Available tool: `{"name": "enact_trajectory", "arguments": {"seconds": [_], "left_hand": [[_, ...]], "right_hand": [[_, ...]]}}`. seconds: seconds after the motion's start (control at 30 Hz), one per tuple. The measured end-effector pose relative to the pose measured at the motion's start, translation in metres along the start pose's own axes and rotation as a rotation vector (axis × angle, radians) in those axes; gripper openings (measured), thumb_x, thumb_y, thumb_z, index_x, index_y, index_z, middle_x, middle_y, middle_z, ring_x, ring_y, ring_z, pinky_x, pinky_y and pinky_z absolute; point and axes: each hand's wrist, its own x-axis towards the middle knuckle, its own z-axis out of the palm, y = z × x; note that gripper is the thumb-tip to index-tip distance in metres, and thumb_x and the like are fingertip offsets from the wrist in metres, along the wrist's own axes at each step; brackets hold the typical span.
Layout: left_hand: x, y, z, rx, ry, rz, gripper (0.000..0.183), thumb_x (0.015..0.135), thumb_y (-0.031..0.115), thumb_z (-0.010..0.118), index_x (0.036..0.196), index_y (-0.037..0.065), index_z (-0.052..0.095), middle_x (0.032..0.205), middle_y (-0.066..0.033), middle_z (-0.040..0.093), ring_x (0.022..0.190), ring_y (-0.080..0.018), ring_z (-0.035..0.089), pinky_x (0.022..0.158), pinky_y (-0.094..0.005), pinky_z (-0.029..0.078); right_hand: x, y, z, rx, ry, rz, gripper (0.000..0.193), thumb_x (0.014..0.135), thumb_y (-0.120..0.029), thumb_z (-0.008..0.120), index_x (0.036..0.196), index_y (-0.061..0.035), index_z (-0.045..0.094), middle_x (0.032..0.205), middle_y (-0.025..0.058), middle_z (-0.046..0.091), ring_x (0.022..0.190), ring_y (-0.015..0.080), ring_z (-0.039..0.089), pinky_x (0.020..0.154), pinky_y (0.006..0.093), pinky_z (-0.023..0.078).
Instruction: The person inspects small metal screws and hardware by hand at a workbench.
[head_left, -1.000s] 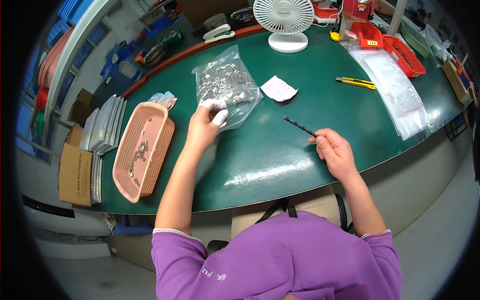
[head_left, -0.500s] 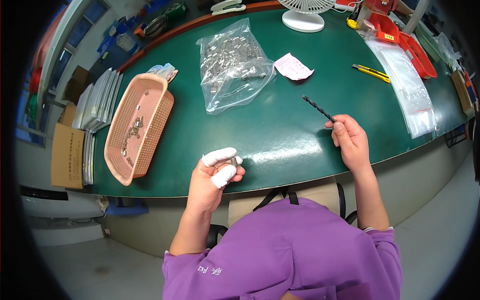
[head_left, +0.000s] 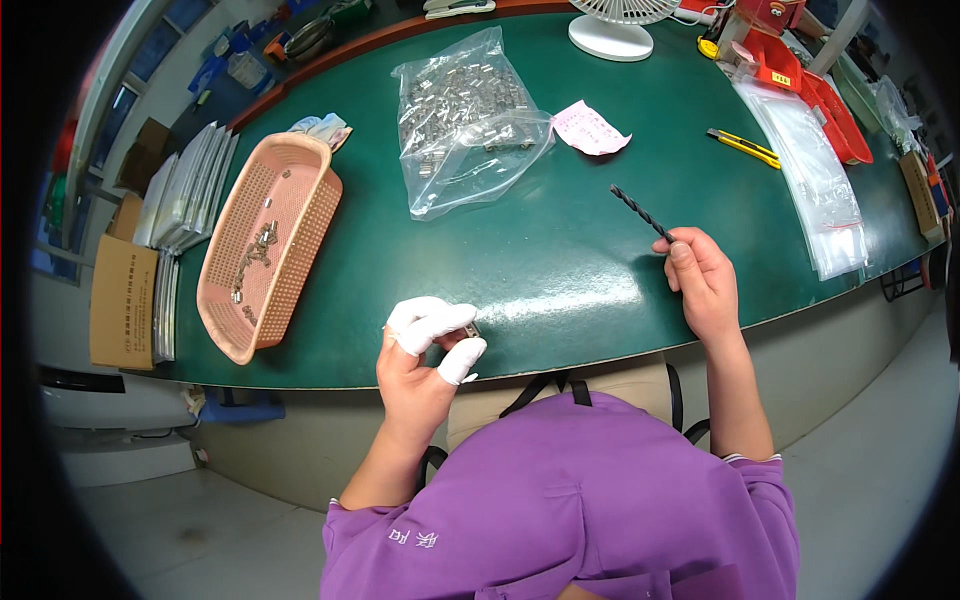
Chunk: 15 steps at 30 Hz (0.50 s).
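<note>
Worktop (head_left: 400,250): green; its near edge curves across the frame from lower left to right, while a reddish-brown rim (head_left: 262,106) bounds the upper left.
Left hand (head_left: 420,375): lower centre of the frame, at the near edge; its fingers, several in white covers, are pinched around one small metal part (head_left: 473,328), mostly hidden behind them.
Right hand (head_left: 702,285): right of centre, inside the near edge; its bare fingers clasp one black drill bit (head_left: 638,212) by the lower end, tip toward the upper left.
Room to move: the hands are well apart, with a broad green stretch between them and another between left hand and basket (head_left: 300,245).
Bag (head_left: 440,190): one, clear, upper centre, well in from the near edge; the many metal parts (head_left: 465,100) inside overlap too closely to count.
Basket: one, pink, at left, slanted, lower end near the edge; holds a small cluster of silvery pieces (head_left: 262,245) plus loose ones, exact number unclear.
Note (head_left: 592,128): one, pink, just right of the bag.
Cutter (head_left: 745,148): one, yellow, upper right, near flat clear sleeves (head_left: 810,190).
Red bins (head_left: 838,120): two, upper right.
Fan (head_left: 612,40): one, white, cut off by the frame's top.
</note>
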Motion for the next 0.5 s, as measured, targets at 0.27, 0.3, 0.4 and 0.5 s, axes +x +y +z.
{"name": "enact_trajectory", "arguments": {"seconds": [0.27, 0.3, 0.4, 0.5], "left_hand": [[0.0052, 0.0023, -0.0036, 0.129, 0.091, 0.096, 0.031, 0.061, -0.002, 0.069, 0.091, 0.006, 0.063, 0.089, -0.0061, 0.052, 0.072, -0.0118, 0.048, 0.063, -0.0231, 0.041], [0.0049, 0.0022, -0.0039, 0.13, 0.091, 0.096, 0.031, 0.061, -0.002, 0.069, 0.091, 0.006, 0.063, 0.089, -0.0061, 0.052, 0.072, -0.0118, 0.048, 0.063, -0.0231, 0.041], [0.0032, 0.0019, -0.0058, 0.068, 0.074, 0.048, 0.033, 0.063, -0.011, 0.06, 0.093, 0.003, 0.059, 0.092, -0.0068, 0.049, 0.071, -0.0113, 0.049, 0.065, -0.0223, 0.04], [0.0029, 0.0019, -0.007, 0.064, 0.074, 0.044, 0.033, 0.063, -0.01, 0.061, 0.094, 0.003, 0.059, 0.093, -0.0068, 0.049, 0.072, -0.0113, 0.049, 0.065, -0.0224, 0.04]], "right_hand": [[-0.0005, -0.001, 0.0005, 0.008, 0.012, 0.008, 0.02, 0.09, -0.017, 0.046, 0.089, -0.0006, 0.056, 0.057, -0.0041, 0.043, 0.052, 0.0028, 0.038, 0.047, 0.0179, 0.03], [-0.0004, -0.0009, 0.0002, 0.009, 0.012, 0.008, 0.02, 0.09, -0.017, 0.046, 0.089, -0.0006, 0.056, 0.057, -0.0041, 0.043, 0.052, 0.0028, 0.038, 0.047, 0.0179, 0.03], [-0.0005, -0.0007, -0.0001, 0.008, 0.001, 0.003, 0.02, 0.09, -0.017, 0.045, 0.089, -0.0008, 0.056, 0.057, -0.0041, 0.043, 0.052, 0.0027, 0.038, 0.047, 0.018, 0.03], [-0.0004, -0.0006, -0.0003, 0.002, 0.0, 0.003, 0.02, 0.091, -0.018, 0.045, 0.089, -0.0011, 0.056, 0.057, -0.0041, 0.042, 0.052, 0.0027, 0.038, 0.047, 0.0181, 0.03]]}}
